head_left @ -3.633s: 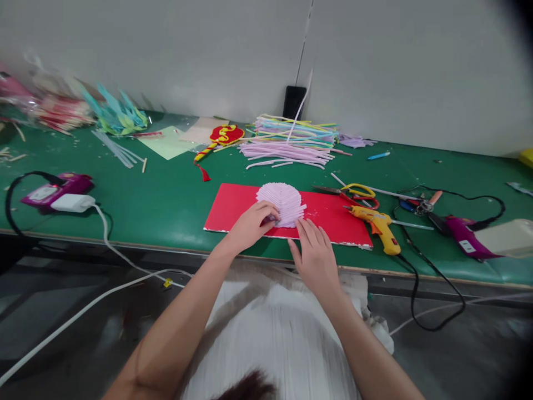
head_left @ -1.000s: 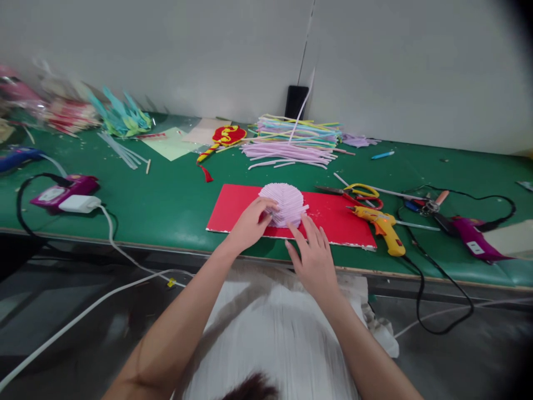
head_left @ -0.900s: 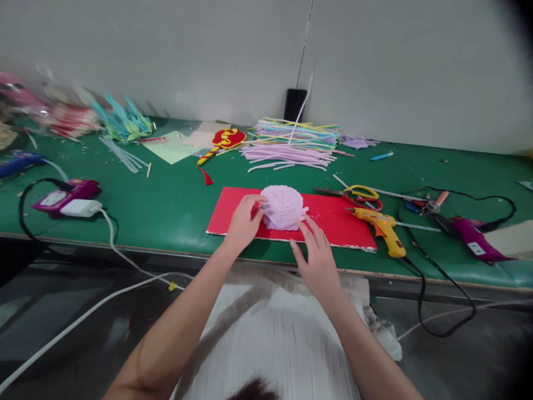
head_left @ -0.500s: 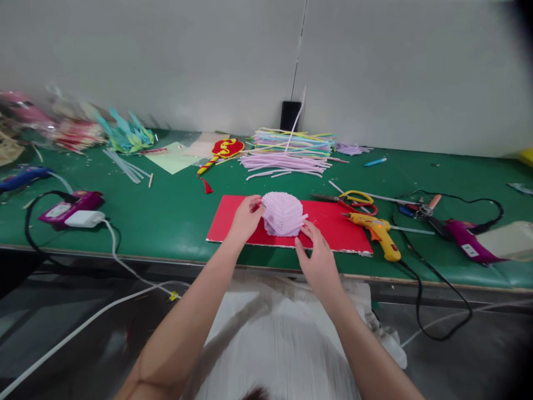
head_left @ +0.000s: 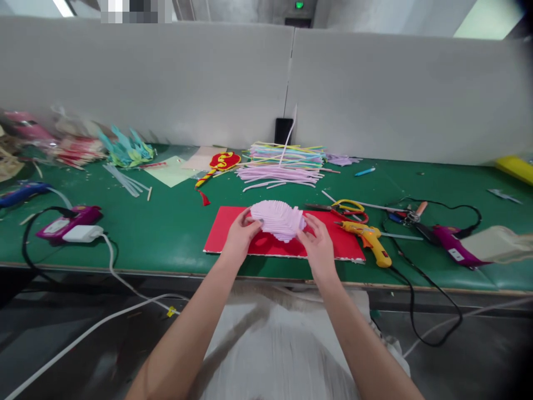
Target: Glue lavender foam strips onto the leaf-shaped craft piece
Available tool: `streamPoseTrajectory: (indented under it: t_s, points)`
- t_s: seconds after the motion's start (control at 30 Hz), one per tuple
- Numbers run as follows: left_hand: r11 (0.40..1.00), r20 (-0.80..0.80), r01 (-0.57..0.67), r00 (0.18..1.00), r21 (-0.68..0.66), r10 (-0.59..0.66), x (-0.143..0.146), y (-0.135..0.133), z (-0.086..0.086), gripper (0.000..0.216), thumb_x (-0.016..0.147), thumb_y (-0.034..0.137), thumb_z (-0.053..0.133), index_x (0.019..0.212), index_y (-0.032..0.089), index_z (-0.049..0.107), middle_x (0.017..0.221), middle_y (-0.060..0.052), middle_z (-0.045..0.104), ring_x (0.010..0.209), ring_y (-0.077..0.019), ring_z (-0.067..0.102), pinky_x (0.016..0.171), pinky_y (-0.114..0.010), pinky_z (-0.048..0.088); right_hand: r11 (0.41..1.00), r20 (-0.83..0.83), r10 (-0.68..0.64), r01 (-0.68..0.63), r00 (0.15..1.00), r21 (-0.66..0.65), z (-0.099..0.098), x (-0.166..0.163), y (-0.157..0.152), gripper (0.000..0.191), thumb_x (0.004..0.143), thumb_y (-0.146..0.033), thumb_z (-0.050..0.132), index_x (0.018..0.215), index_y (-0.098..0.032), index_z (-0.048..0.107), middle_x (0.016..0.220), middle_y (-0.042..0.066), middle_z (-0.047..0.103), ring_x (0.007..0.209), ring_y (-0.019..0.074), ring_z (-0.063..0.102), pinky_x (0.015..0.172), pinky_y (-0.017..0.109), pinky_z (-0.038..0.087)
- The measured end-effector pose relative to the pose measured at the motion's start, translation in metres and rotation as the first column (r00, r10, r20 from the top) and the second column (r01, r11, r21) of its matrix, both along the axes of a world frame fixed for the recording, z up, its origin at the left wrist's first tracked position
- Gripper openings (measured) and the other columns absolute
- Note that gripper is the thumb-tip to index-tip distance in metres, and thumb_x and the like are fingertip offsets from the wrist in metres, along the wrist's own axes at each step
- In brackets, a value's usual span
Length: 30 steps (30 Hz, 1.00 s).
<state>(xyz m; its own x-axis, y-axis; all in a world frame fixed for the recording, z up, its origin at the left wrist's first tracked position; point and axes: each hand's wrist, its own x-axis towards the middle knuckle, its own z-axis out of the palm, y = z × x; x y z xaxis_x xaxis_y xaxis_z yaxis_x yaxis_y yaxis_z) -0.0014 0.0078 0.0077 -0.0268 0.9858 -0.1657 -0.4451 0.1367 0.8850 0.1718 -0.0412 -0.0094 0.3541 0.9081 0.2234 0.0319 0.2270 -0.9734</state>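
Observation:
Between my two hands is a rounded lilac piece made of rows of pipe cleaners (head_left: pixel 278 220). My left hand (head_left: pixel 240 236) pinches its left edge, thumb in front. At its right edge my right hand (head_left: pixel 318 239) grips it between thumb and fingers. The piece is held just over a red board (head_left: pixel 225 228), tilted, with a shadow below it. Right of my right hand lies a yellow glue gun (head_left: pixel 375 243). Scissors with yellow and red handles (head_left: pixel 350 210) rest at the board's back right edge.
Behind the board lies a pile of coloured pipe cleaners (head_left: pixel 283 172), with a black phone-like object (head_left: pixel 283 130) against the partition. A red and yellow fan-shaped ornament (head_left: pixel 225 161) is left of the pile. Purple power sockets (head_left: pixel 69 223) with cables sit at left and a similar one (head_left: pixel 456 244) at right.
The lilac piece has been lifted off the red board and tilted, both hands now gripping its sides. My right hand has closed on its edge. The camera view has tipped upward.

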Motion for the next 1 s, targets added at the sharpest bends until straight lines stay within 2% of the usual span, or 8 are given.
streamPoseTrajectory:
  t_s: [0.17,0.27,0.43,0.53,0.63,0.73,0.9,1.0]
  points:
    - [0.994,0.026,-0.085,0.996,0.062,0.083,-0.006,-0.013,-0.006,0.072,0.051,0.020,0.080,0.116,0.020,0.050,0.079,0.004,0.064,0.083,-0.0140,0.065,0.089,-0.032,0.048,1.000,-0.012,0.028,-0.028,1.000,-0.006,-0.005,0.000,0.007,0.055,0.074,-0.035,0.068,0.123,-0.019,0.049,0.124,0.016,0.060,0.100,0.0216,0.066,0.087,0.042,0.054]
    - [0.994,-0.004,-0.029,1.000,0.103,0.030,-0.009,-0.017,-0.006,0.076,0.051,0.024,0.081,0.120,0.020,0.048,0.090,-0.001,0.067,0.095,-0.0180,0.065,0.092,-0.034,0.048,1.000,-0.013,0.022,-0.022,1.000,0.011,-0.008,-0.001,0.009,0.058,0.072,-0.035,0.069,0.124,-0.019,0.049,0.123,0.016,0.061,0.090,0.0198,0.068,0.085,0.042,0.055]
    - [0.986,-0.106,0.136,0.986,0.100,-0.125,-0.015,-0.024,0.001,0.064,0.058,0.041,0.078,0.113,0.020,0.053,0.108,-0.009,0.066,0.099,-0.0237,0.064,0.081,-0.034,0.053,0.999,-0.017,0.054,-0.054,0.998,0.004,-0.004,0.006,0.014,0.062,0.073,-0.035,0.068,0.128,-0.019,0.045,0.125,0.017,0.060,0.086,0.0186,0.068,0.085,0.042,0.054]
    - [0.991,-0.278,0.060,0.960,0.120,-0.024,-0.021,-0.028,0.005,0.047,0.072,0.051,0.065,0.104,0.018,0.056,0.100,-0.007,0.067,0.092,-0.0214,0.065,0.078,-0.032,0.052,0.996,0.030,0.087,-0.088,0.996,0.013,0.000,0.012,0.017,0.066,0.072,-0.035,0.069,0.130,-0.021,0.042,0.129,0.017,0.057,0.084,0.0170,0.068,0.086,0.041,0.053]
    - [0.970,-0.502,0.028,0.859,0.243,0.101,-0.025,-0.029,0.007,0.030,0.076,0.042,0.062,0.093,0.019,0.058,0.094,-0.004,0.066,0.090,-0.0189,0.062,0.078,-0.029,0.049,0.990,0.089,0.129,-0.133,0.988,0.036,0.002,0.017,0.022,0.067,0.071,-0.036,0.070,0.131,-0.022,0.042,0.133,0.017,0.054,0.087,0.0172,0.067,0.085,0.039,0.054]
    - [0.961,-0.652,0.067,0.747,0.266,0.128,-0.029,-0.028,0.005,0.021,0.075,0.034,0.062,0.090,0.019,0.058,0.088,-0.002,0.066,0.083,-0.0183,0.062,0.075,-0.030,0.048,0.982,0.102,0.181,-0.185,0.978,0.032,0.001,0.020,0.028,0.067,0.070,-0.037,0.070,0.129,-0.022,0.043,0.134,0.018,0.052,0.091,0.0182,0.066,0.085,0.039,0.053]
    - [0.960,-0.739,0.047,0.648,0.276,0.181,-0.034,-0.027,-0.002,0.027,0.077,0.030,0.061,0.101,0.019,0.057,0.095,-0.005,0.065,0.087,-0.0202,0.062,0.080,-0.034,0.048,0.970,0.043,0.240,-0.238,0.970,-0.045,-0.004,0.021,0.032,0.067,0.067,-0.034,0.072,0.128,-0.022,0.045,0.133,0.017,0.053,0.080,0.0152,0.067,0.084,0.039,0.053]
    - [0.915,-0.777,-0.026,0.519,0.402,0.356,-0.035,-0.027,0.002,0.032,0.080,0.028,0.059,0.111,0.020,0.055,0.109,-0.009,0.061,0.103,-0.0236,0.058,0.092,-0.041,0.045,0.960,0.049,0.272,-0.268,0.961,-0.077,-0.004,0.019,0.031,0.068,0.068,-0.031,0.070,0.130,-0.024,0.044,0.135,0.016,0.052,0.074,0.0132,0.066,0.081,0.037,0.054]
